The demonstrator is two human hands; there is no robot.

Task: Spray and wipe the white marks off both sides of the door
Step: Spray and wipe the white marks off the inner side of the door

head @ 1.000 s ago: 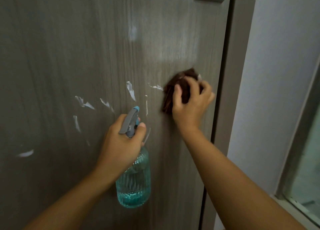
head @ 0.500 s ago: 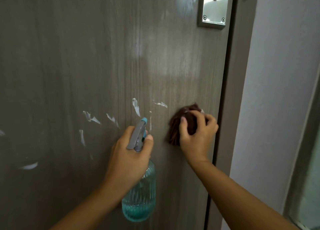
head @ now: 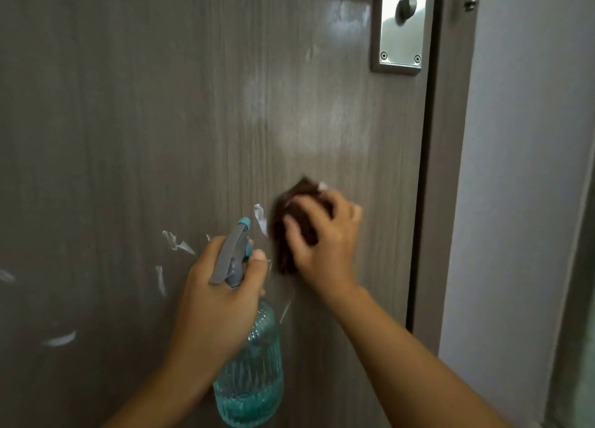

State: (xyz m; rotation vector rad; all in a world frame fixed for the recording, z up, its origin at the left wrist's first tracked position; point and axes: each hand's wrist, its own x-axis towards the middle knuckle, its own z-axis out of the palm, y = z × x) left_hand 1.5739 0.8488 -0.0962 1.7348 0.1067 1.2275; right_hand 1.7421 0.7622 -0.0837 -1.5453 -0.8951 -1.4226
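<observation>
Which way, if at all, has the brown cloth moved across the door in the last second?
Yes. The brown cloth slid left: it now nearly touches the upright white mark it earlier sat clearly right of.

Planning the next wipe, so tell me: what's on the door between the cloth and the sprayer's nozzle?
In the head view, one white mark sits on the door between the cloth and the nozzle; nothing else shows there.

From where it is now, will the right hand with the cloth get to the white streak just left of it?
Probably yes. The right hand presses the cloth on the door, and the white streak lies beside it with bare door between.
</observation>
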